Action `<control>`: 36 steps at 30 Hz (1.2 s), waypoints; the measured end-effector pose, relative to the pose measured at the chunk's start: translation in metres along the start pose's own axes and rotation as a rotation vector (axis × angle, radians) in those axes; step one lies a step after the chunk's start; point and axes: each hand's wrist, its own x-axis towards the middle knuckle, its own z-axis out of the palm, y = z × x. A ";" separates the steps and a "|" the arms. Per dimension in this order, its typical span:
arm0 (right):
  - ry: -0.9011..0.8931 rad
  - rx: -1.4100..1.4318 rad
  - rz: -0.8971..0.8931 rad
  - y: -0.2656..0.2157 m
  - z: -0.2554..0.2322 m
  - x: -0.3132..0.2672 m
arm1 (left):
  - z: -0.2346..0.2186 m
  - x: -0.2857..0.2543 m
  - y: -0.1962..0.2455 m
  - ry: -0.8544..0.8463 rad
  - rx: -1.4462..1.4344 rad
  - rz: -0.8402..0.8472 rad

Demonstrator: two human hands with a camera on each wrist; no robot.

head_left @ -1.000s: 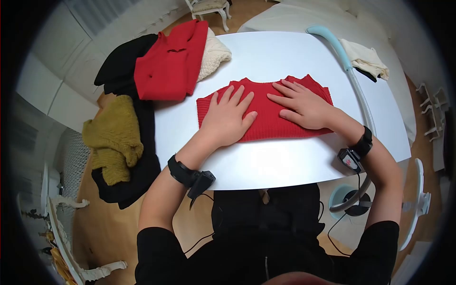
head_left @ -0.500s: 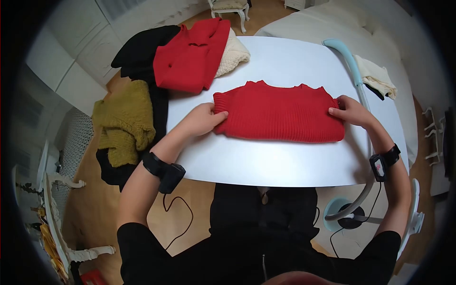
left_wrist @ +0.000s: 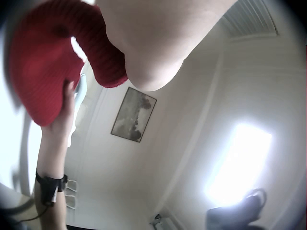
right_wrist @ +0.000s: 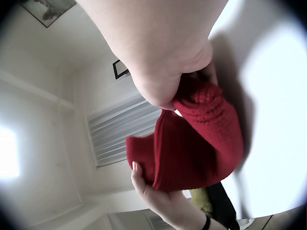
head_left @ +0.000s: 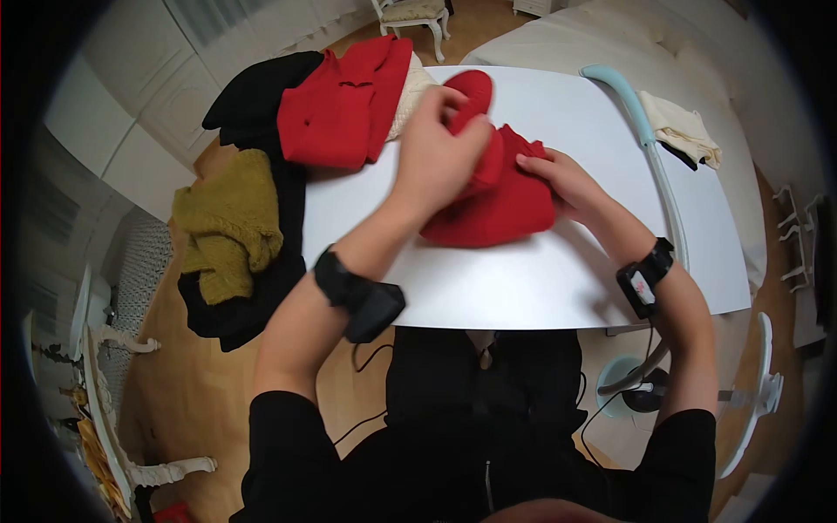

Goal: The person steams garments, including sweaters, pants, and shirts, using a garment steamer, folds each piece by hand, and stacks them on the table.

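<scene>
A red ribbed-knit sweater (head_left: 506, 213) is bent over on itself above the white table (head_left: 506, 292). My left hand (head_left: 433, 157) grips one end of it, raised and brought across toward the right. At the opposite end, my right hand (head_left: 571, 185) pinches the knit with the thumb on top. The right wrist view shows the sweater (right_wrist: 201, 153) curving in a loop between both hands, with the left thumb over its ribbed edge. In the left wrist view, the left fingers are hidden behind the wrist and palm.
At the table's left lie a folded red garment (head_left: 336, 113), a black one (head_left: 261, 91) and a cream knit (head_left: 408, 109). An olive knit (head_left: 228, 218) rests on black cloth nearer me. Cream clothing (head_left: 680, 129) and a light-blue curved bar (head_left: 617, 91) are at the right.
The sweater went from flat under both palms to gripped at its two ends. Now the left hand has lifted its end and carried it rightward over the rest.
</scene>
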 end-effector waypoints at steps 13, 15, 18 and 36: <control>-0.236 0.041 -0.123 0.015 -0.023 0.023 | 0.025 -0.040 -0.006 -0.673 0.064 0.220; -0.204 0.011 -0.154 0.017 -0.024 0.025 | 0.007 -0.029 -0.002 -0.437 0.073 0.114; -0.190 0.036 -0.112 0.015 -0.023 0.024 | -0.007 -0.017 -0.024 -0.201 0.141 0.119; -0.098 0.416 -0.261 -0.084 0.046 0.099 | 0.015 -0.032 -0.124 0.384 -0.471 -0.504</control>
